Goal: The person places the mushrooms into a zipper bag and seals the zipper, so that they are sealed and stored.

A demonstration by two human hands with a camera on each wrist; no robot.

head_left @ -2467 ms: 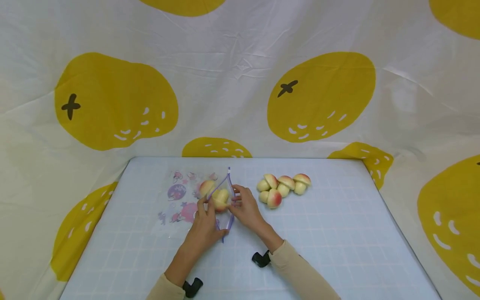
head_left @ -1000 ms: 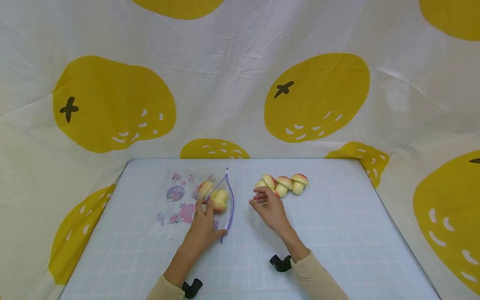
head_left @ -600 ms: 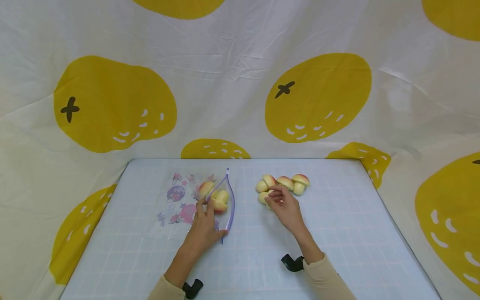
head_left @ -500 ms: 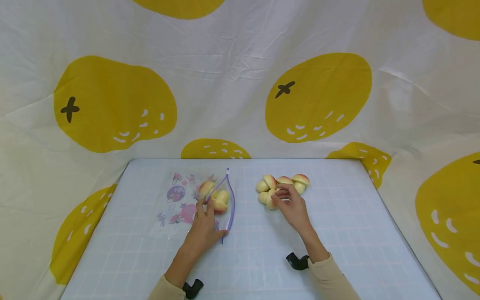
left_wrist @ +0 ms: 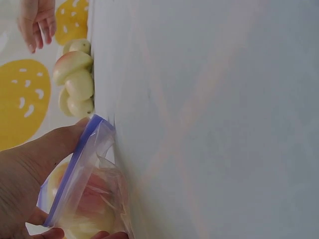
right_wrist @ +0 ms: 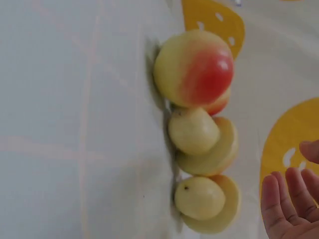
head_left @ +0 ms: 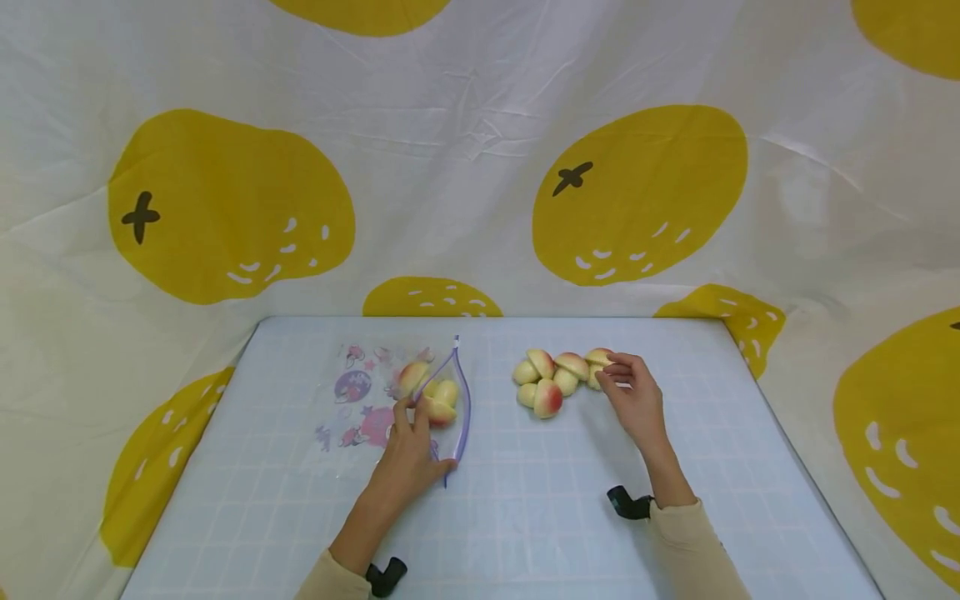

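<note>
A clear zip bag with pink and purple prints lies on the table, its purple-edged mouth spread apart. My left hand holds the mouth edge, thumb at the near end and fingers farther along; the left wrist view shows the thumb against the purple zip strip. Toy mushrooms with cream stems and reddish caps are inside the bag. Several more sit in a cluster to the right. My right hand hovers by the rightmost mushroom, partly covering it; in the right wrist view its loose fingers are apart from the mushrooms.
A pale checked cloth covers the table. Behind and around it hangs a white sheet with big yellow fruit prints. Black camera mounts stick out from both wrists.
My right hand has left the bag mouth and moved right, passing over the mushroom cluster to its right end. My left hand stays at the bag, and the clustered mushrooms lie as before.
</note>
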